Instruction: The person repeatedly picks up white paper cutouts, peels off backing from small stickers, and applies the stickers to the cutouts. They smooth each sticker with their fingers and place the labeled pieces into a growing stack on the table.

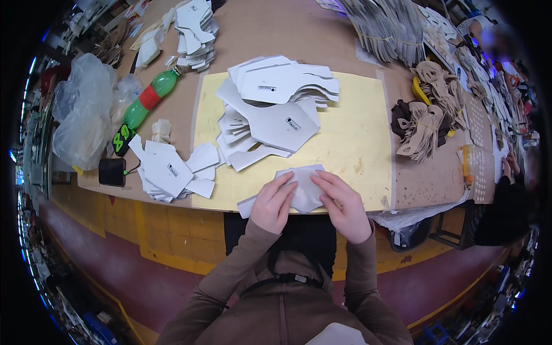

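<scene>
White fabric piece [303, 187] gripped at the desk's near edge.
It is pinched (fingers curled shut) by left hand [273, 202] and right hand [344, 208].

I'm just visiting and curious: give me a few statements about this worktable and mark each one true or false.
1. Both hands, the left hand and the right hand, rest on one white cut piece. True.
2. That piece lies at the table's far edge. False: it lies at the near edge, on the yellow mat.
3. A green bottle lies left of the mat. True.
4. The bottle stands upright. False: it lies on its side.
5. A black phone sits on the mat. False: it sits off the mat, near the table's left corner.
</scene>
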Motion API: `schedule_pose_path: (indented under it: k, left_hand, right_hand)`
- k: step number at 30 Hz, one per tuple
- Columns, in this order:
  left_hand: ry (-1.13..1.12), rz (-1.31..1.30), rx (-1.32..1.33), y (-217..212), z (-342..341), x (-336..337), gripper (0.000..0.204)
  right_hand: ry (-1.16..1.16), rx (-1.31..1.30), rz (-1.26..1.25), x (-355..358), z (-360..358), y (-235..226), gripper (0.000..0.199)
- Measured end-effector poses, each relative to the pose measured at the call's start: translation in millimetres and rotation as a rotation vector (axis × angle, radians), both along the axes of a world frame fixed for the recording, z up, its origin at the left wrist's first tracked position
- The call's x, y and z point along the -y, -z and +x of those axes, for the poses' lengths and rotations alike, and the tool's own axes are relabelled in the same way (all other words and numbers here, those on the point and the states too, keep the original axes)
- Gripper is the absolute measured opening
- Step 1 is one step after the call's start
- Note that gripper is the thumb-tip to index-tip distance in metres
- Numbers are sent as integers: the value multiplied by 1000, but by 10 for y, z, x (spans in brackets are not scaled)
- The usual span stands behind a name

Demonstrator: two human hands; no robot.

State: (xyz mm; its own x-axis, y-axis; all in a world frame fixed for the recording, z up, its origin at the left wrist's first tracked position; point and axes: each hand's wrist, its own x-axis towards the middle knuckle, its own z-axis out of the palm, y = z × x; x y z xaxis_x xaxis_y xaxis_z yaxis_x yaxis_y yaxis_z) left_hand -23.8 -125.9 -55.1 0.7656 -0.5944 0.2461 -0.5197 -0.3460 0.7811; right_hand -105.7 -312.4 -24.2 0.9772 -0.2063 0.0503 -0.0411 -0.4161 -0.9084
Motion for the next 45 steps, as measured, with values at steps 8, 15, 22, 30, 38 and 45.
schedule_pose_path:
  k: [8,15,22,30,38,45]
  left_hand:
    - [40,36,63,56,-30,-23,35]
    - [70,83,79,10,-18,16,38]
    - [70,87,69,28,-4,30,41]
    - [88,136,129,48,-20,27,45]
    - [165,379,309,-92,-21,41,61]
    - [-32,356,341,31,-185,277,51]
  right_hand:
    - [83,-187,170,53,13,9,49]
    - [38,-193,87,105,14,22,50]
    - [-30,-162,154,151,51,-4,53]
    - [-4,-175,113,153,24,58,53]
    - [-9,-173,83,155,38,49,53]
    - [-7,-186,61,146,48,47,53]
